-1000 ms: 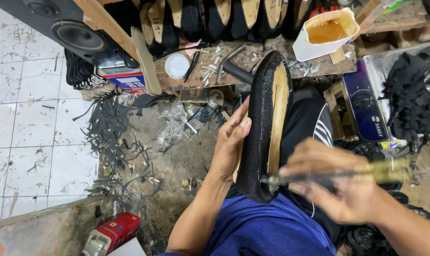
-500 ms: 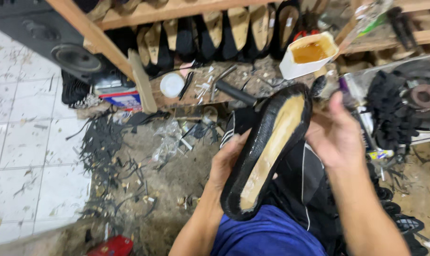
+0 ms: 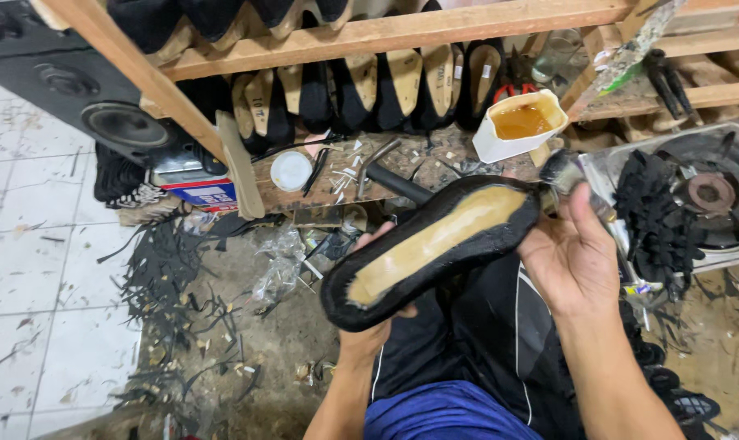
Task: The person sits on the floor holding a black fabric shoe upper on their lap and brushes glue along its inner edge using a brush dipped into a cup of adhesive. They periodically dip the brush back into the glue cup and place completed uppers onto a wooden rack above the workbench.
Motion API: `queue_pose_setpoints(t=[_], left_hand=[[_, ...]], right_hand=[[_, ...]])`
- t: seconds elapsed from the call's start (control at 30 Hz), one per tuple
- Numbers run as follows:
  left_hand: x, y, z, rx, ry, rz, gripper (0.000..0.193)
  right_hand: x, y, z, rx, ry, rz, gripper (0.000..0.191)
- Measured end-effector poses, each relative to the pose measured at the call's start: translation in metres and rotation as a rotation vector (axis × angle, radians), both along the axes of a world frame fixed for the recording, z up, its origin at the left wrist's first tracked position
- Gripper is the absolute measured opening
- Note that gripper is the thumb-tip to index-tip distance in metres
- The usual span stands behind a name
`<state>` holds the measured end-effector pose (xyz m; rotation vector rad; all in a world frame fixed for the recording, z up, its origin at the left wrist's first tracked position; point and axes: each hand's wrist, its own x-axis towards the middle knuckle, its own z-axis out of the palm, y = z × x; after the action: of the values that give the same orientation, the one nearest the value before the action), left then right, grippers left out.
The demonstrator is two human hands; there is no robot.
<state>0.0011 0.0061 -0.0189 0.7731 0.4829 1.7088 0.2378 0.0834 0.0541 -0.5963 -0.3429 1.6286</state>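
The left hand [image 3: 373,326] has its grip clamped under the heel end of a black shoe [image 3: 434,244], sole side up, whose toe points toward 2 o'clock. At that toe, the right hand [image 3: 577,261] has its grip closed on a brush [image 3: 561,175], with a white glue tub [image 3: 520,122] at 12 o'clock on the worktop [image 3: 434,163].

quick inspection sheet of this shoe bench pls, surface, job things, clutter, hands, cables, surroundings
surface: wooden bench, strewn with nails and scraps
job's things: black shoe upper on a last, tan insole side up; brush at its toe end; white tub of amber glue on the bench
clutter: black offcuts and crumpled plastic on the dirt floor; white lid
grips: left hand holds the shoe from below; right hand closed around the brush handle
cables: nothing seen
surroundings: row of lasted shoes under a wooden rack, black speaker at left, gas burner at right, white floor tiles
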Motion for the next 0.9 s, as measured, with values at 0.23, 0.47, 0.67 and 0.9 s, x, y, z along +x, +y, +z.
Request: queue_pose_setpoints(t=[0.23,0.47,0.67,0.9], left_hand=[[-0.023,-0.009,-0.011,-0.023,0.334,0.218,0.085],[-0.020,-0.006,-0.004,-0.006,0.764,0.430,0.090],[-0.019,0.003,-0.008,0.035,0.861,0.477,0.084],[-0.003,0.025,-0.018,0.085,0.745,0.449,0.066]], right_hand=[[0.076,0.140,-0.053,0.478,-1.369,-0.357,0.013],[0.097,0.212,-0.101,0.617,-2.121,-0.228,0.023],[0.085,0.222,-0.094,0.721,-2.289,-0.177,0.014],[0.101,0.194,-0.066,0.482,-2.176,-0.115,0.024]])
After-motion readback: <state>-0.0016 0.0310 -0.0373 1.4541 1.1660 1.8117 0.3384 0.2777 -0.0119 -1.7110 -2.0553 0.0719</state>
